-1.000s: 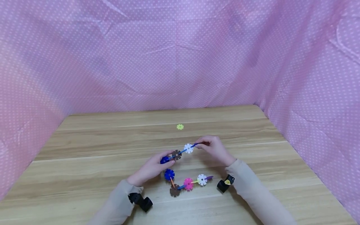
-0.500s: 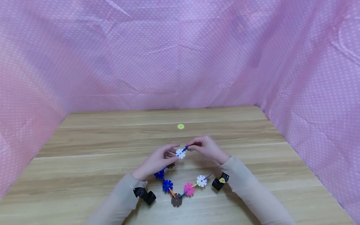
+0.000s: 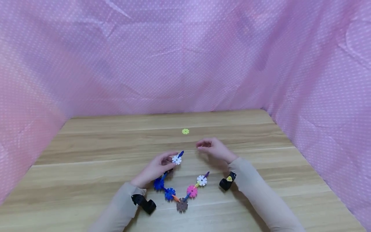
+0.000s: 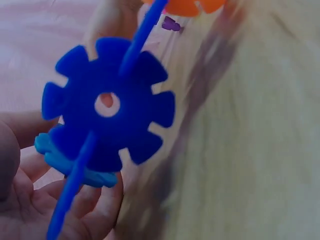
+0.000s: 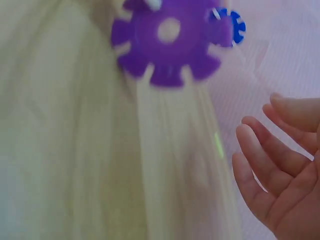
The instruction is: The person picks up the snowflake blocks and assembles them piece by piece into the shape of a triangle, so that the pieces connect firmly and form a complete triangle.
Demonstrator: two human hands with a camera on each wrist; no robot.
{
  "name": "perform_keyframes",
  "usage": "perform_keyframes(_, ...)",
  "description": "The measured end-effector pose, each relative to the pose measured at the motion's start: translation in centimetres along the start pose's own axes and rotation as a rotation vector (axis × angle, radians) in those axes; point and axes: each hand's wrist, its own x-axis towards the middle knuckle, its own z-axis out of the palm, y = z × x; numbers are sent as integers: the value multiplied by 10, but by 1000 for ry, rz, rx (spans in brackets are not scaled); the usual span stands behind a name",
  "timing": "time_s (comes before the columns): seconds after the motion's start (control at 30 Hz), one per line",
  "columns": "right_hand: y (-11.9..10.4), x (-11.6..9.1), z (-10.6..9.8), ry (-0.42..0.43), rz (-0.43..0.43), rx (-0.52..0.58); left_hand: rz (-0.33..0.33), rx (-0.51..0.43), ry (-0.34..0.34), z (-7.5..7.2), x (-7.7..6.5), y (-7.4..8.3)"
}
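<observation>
A chain of slotted plastic interlocking discs curves over the table. My left hand (image 3: 156,168) grips its left part, beside a white disc (image 3: 176,159) that has a dark blue disc (image 3: 181,154) at its tip. From there run blue discs, an orange one, a brown disc (image 3: 182,205), a pink disc (image 3: 192,191), a second white disc (image 3: 202,180) and a purple disc (image 3: 206,174) at the other end. In the left wrist view a blue disc (image 4: 137,102) hides part of the fingers. My right hand (image 3: 215,149) is apart from the chain, fingers loosely bent around nothing.
A single yellow-green disc (image 3: 185,131) lies flat on the wooden table (image 3: 116,135), beyond both hands. Pink dotted cloth (image 3: 182,64) hangs behind the table and along its sides. Each wrist carries a black camera (image 3: 148,206).
The dark blue end disc has left my right fingers, which now hold nothing. My left hand has moved its grip along to near the upper white disc, and that end has swung left.
</observation>
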Motion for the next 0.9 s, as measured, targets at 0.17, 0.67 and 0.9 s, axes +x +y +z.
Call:
perform_keyframes(0.17,8,15,1,-1,23,-37,-50,-61,-13,-4,-1,-8)
perform_keyframes(0.67,-3,71,8,-164,84,-566,-87,-140,-13,-5,-1,-20)
perform_keyframes(0.9,-7,76,8,-208,102,-584,-103,-111,27,-2,-1,-17)
